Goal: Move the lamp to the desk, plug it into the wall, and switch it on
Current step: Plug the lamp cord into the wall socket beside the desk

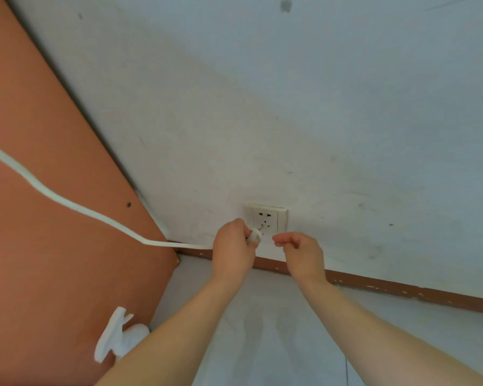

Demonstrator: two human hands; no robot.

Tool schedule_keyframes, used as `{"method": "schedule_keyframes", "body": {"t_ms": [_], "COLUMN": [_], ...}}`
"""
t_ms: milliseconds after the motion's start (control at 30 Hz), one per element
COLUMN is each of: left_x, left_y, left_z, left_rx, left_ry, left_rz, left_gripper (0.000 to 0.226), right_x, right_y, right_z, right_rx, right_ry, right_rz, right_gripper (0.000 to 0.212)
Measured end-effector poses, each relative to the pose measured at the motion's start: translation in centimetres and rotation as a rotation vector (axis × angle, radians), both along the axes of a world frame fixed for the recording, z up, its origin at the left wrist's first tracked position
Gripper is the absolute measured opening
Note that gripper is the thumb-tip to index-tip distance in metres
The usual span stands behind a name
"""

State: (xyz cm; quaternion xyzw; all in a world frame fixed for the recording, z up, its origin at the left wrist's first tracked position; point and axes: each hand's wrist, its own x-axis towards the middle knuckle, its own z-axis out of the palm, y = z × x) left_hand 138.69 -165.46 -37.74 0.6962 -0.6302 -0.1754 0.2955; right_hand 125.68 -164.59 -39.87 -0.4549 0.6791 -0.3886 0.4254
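A white wall socket (266,219) sits low on the pale wall, just above the brown skirting board. My left hand (233,247) grips the white plug (255,235), which points at the socket's lower holes. The flat white cord (67,203) runs from the plug up and to the left, out of the frame. My right hand (300,252) hovers just right of the plug, below the socket, with fingers loosely curled and holding nothing. The lamp itself is out of view.
A reddish-brown panel (39,246), probably the desk's side, fills the left, with a white clip-like object (117,335) on its lower part. The brown skirting board (402,291) runs along the wall's foot. Grey floor (262,344) lies below my forearms.
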Motion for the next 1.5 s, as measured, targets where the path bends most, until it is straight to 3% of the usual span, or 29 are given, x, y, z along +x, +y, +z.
{"method": "schedule_keyframes", "body": {"t_ms": [200, 333, 533, 933, 1500], "left_x": [-0.7, -0.8, -0.9, -2.2, -3.3], "left_y": [-0.7, -0.8, -1.1, -0.7, -0.6], "left_z": [-0.8, -1.2, -1.4, -2.3, -2.4], "left_rx": [0.002, 0.006, 0.003, -0.006, -0.049], "left_ry": [0.030, 0.009, 0.010, 0.043, 0.127], "left_rz": [0.053, 0.063, 0.074, 0.144, 0.241], "left_gripper": [0.026, 0.029, 0.036, 0.030, 0.033], "right_x": [-1.8, -1.1, -0.6, -1.3, -1.7], "right_y": [-0.5, -0.7, -1.3, -0.6, -0.6], "right_z": [0.5, 0.8, 1.0, 0.9, 0.9], "right_rx": [0.021, 0.092, 0.143, 0.100, 0.102], "right_ry": [0.023, -0.097, -0.213, -0.121, -0.138], "right_rz": [-0.008, 0.023, -0.057, 0.031, 0.077], "right_gripper": [0.042, 0.051, 0.046, 0.055, 0.057]}}
